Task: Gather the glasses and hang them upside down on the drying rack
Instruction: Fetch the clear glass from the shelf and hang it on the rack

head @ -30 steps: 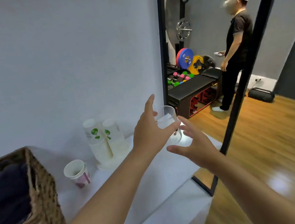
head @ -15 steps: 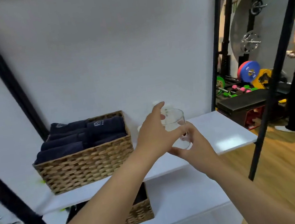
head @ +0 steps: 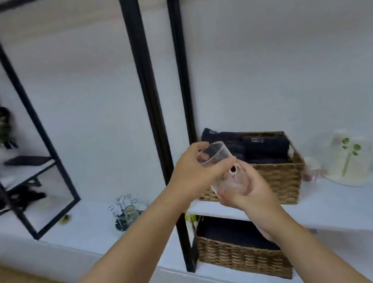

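Gripping tilted glass (head: 219, 163), left hand (head: 191, 174), right hand (head: 245, 189); rack (head: 125, 210) blurred, apparently lower left.

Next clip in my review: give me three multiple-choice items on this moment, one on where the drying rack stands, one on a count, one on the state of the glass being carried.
1. Where is the drying rack?
A. On the white counter, left of the hands
B. Inside the upper basket
C. On the floor

2. How many wicker baskets show?
A. One
B. Two
C. Four

3. How is the clear glass held?
A. Hung on the rack
C. Standing on the shelf
B. Tilted in the air in both hands

Key: 1 A, it stands on the counter. 2 B, an upper basket and a lower basket. 3 B, left hand near the rim, right hand under the base.
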`<act>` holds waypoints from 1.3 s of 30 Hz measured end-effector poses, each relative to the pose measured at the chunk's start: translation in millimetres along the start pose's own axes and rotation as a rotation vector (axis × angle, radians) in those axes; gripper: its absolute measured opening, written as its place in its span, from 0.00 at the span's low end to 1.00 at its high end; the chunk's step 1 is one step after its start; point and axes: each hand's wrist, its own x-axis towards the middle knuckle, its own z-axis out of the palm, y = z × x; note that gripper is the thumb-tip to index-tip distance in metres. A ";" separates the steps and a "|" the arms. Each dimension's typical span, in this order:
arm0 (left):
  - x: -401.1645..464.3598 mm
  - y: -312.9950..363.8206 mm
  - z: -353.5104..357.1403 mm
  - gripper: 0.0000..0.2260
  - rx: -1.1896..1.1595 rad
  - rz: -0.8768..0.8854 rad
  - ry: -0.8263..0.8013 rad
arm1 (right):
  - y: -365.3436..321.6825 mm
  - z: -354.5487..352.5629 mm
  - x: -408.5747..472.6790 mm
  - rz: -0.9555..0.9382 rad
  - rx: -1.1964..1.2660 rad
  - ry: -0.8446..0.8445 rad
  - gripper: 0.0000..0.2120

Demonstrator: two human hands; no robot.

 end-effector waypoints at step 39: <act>181.0 -418.6 -430.9 0.46 0.244 -0.281 0.056 | 279.7 435.1 314.6 0.307 -0.225 -0.120 0.46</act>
